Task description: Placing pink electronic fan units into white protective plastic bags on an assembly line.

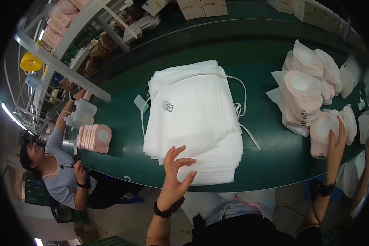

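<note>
My left hand (177, 174) hovers over the lower part of a stack of white foam sleeves (192, 110), fingers spread and thumb apart, holding nothing. A thin white cord (184, 75) lies across the stack and loops off its right side. At the far right my right hand (335, 141) has its fingers stretched along a pale pink, rounded item in a translucent sleeve (320, 141). It touches that item's right side; the thumb is hidden. More pink items in sleeves (302, 88) are heaped just beyond it.
A row of bare pink items (95, 138) and white plastic bottles (84, 111) stand at the left of the green table (258, 164). Another person (63, 174) works there, one arm raised. A metal shelf frame (65, 67) rises far left. Boxes (203, 9) line the back.
</note>
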The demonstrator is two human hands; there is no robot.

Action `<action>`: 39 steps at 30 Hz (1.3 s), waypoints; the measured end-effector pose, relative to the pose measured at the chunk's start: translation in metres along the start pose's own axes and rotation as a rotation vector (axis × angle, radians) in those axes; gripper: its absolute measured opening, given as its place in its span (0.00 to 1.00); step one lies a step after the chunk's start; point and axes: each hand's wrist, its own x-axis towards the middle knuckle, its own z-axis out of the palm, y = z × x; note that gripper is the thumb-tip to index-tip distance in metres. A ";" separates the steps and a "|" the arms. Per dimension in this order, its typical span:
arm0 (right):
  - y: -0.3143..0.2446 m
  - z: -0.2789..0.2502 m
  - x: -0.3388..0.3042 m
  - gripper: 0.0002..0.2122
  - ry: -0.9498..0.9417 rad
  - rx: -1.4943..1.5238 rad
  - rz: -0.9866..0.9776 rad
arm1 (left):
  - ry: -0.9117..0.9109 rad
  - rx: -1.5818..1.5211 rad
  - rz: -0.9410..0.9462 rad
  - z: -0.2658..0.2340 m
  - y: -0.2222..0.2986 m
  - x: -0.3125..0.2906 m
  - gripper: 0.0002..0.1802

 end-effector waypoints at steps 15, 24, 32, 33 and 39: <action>-0.039 -0.011 0.040 0.20 0.155 -0.331 -0.180 | 0.775 1.438 -0.021 -0.261 -0.122 0.013 0.29; -0.197 0.064 -0.081 0.07 -0.493 0.641 -0.250 | 0.780 1.568 -0.300 -0.246 -0.157 0.017 0.28; -0.221 0.069 -0.128 0.06 -0.849 0.820 -0.361 | 0.652 1.222 -0.090 -0.234 -0.102 -0.015 0.27; -0.220 0.070 -0.131 0.06 -0.867 0.835 -0.328 | 0.620 1.091 -0.063 -0.220 -0.091 -0.019 0.28; -0.228 0.085 -0.141 0.14 -0.923 0.846 -0.265 | 0.570 0.220 0.027 -0.102 -0.049 -0.075 0.32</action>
